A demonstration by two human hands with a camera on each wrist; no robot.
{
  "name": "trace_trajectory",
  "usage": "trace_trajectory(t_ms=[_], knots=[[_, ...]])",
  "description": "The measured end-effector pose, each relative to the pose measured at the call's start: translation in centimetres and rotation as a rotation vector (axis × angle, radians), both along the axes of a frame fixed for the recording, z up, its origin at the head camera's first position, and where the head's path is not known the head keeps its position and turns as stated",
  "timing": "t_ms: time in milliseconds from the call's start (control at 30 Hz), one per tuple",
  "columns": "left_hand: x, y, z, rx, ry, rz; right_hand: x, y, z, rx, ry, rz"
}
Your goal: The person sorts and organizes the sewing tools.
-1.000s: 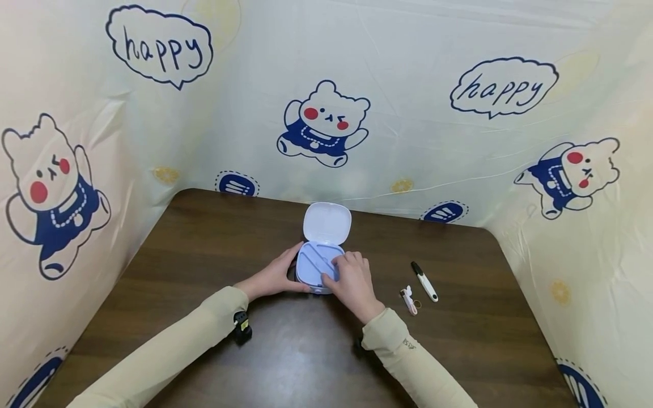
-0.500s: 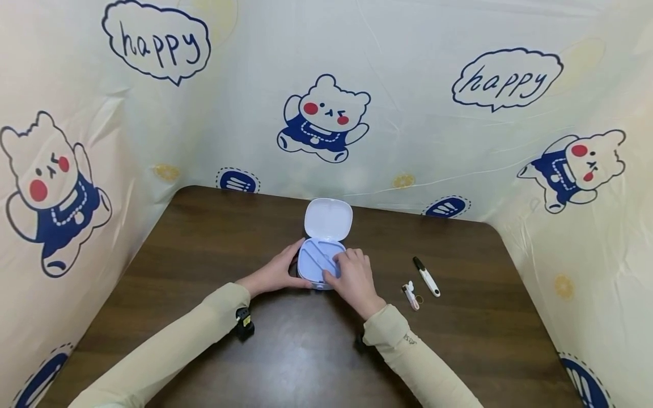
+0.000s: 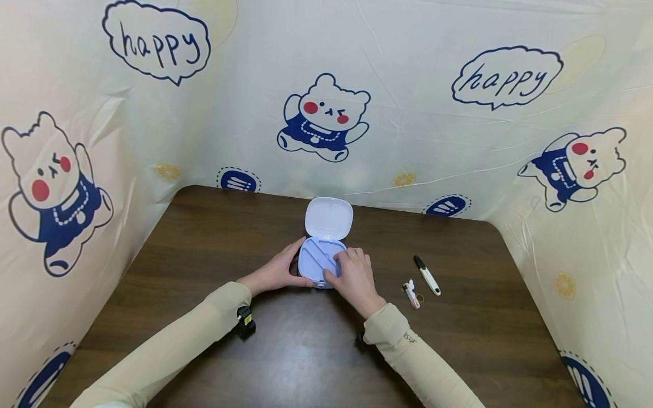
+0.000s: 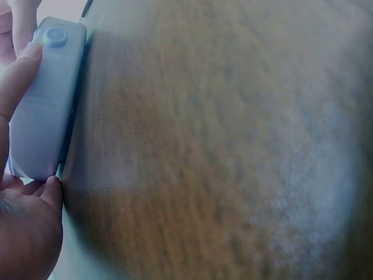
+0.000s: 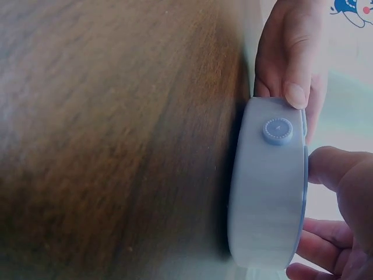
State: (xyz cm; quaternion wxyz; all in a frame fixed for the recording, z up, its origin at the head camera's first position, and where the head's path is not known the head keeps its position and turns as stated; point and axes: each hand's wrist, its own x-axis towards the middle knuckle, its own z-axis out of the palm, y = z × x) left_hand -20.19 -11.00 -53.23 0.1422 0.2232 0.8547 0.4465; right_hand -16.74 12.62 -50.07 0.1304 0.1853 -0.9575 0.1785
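Observation:
A light-blue hinged case stands on the table with its pale lid raised at the back. An inner tray with a diagonal bar fills its lower half. My left hand grips the case's left side, thumb at the front and fingers behind. My right hand has its fingers curled over the tray's right part, holding it with thumb and forefinger; the exact contact is partly hidden. Both wrist views show the case's front wall, with a round button on it in the right wrist view.
To the right lie a white nail clipper with a small ring and a black-and-white pen-like tool. The dark wooden table ends at a patterned curtain on the back and both sides.
The head view has tipped down and back slightly, moving everything a few pixels. Both hands stay at the same places on the case.

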Motion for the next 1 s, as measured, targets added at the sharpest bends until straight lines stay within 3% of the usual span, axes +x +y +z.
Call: trace_trajectory(t_ms=[1000], knots=[[0.01, -0.1, 0.03, -0.038, -0.007, -0.008, 0.02, 0.04, -0.03, 0.04, -0.013, 0.002]])
